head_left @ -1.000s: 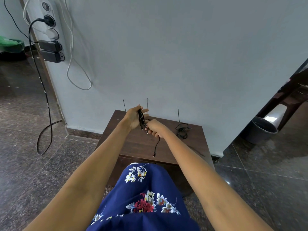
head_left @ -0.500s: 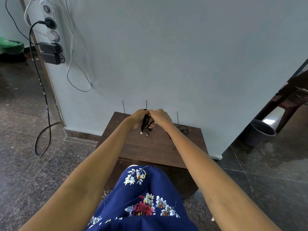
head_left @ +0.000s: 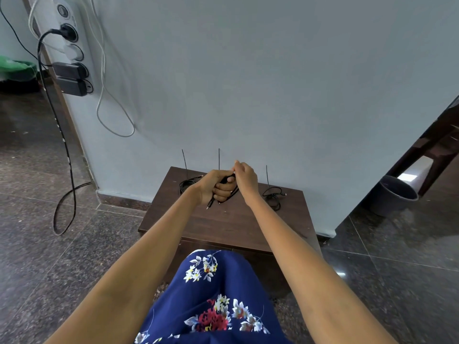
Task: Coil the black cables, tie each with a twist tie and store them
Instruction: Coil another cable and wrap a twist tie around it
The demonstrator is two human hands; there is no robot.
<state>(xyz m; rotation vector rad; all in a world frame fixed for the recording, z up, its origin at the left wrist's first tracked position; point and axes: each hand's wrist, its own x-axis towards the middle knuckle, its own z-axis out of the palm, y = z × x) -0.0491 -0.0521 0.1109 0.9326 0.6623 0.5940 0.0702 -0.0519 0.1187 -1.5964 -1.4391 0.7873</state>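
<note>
Black cable point(head_left: 224, 194) bunched in left hand point(head_left: 214, 185) grip, plug dangling below

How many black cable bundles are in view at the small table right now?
3. One coil lies at the table's back left, one at its back right, and one bundle is gripped in the left hand. Hands may hide more.

No readable text, label, brand, number or sign anywhere in the head view. On the white power strip point(head_left: 65, 33) at the upper left of the frame, only a faint grey smudge of print along the edge, too blurred to read. Nothing printed on the black adapters point(head_left: 70, 78) plugged in below it, nor on the wall, the wooden table point(head_left: 223, 227) or the grey bucket point(head_left: 395, 197) at the right edge.
</note>
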